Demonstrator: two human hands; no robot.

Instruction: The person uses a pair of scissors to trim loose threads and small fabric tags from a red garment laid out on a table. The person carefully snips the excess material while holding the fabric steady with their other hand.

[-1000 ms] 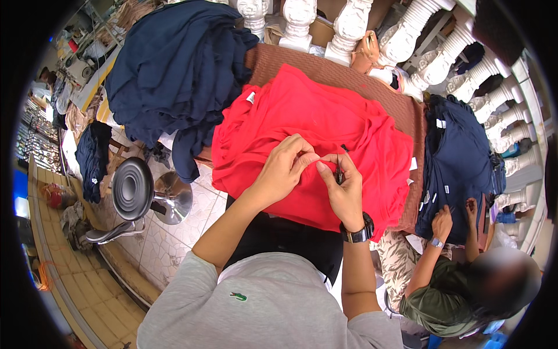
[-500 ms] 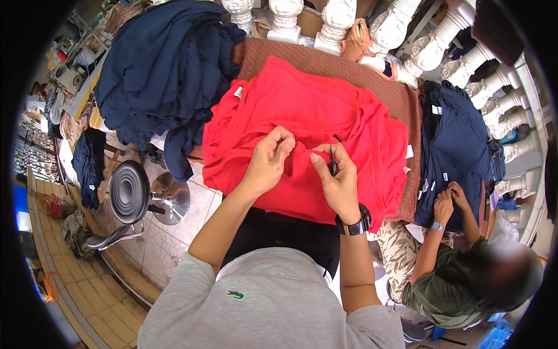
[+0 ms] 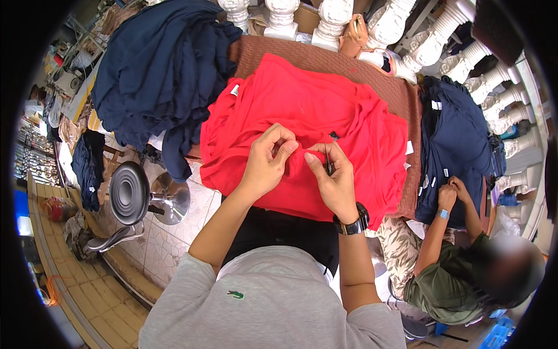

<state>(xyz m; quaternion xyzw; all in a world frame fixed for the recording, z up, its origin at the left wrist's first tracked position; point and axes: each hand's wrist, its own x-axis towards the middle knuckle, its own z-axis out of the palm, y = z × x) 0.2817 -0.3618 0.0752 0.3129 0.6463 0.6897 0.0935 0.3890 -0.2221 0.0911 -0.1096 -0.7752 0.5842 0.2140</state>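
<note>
Fingertips part over the red garment pile

Here's the red garment pile [image 3: 314, 122], heaped rumpled across the middle of the table, and the left hand [image 3: 267, 160] is right over its near half, thumb and forefinger pinched together; whether cloth or thread sits between them, I can't tell. Facing it, the right hand [image 3: 337, 181] has its fingers closed round a small dark pointed tool [image 3: 329, 166] (thread snips, by the look of it). And there's the change: a second ago the fingertips met; now a narrow gap shows between them, leaving red cloth visible there. A pale loose thread [image 3: 301, 108] lies just beyond.

Moving out, a brown textured cover [image 3: 250, 49] shows past the red. A tall navy garment heap [image 3: 160, 75] rises on the left; on the right, a co-worker's hands [image 3: 449, 196] meet over navy garments [image 3: 456, 139].
</note>
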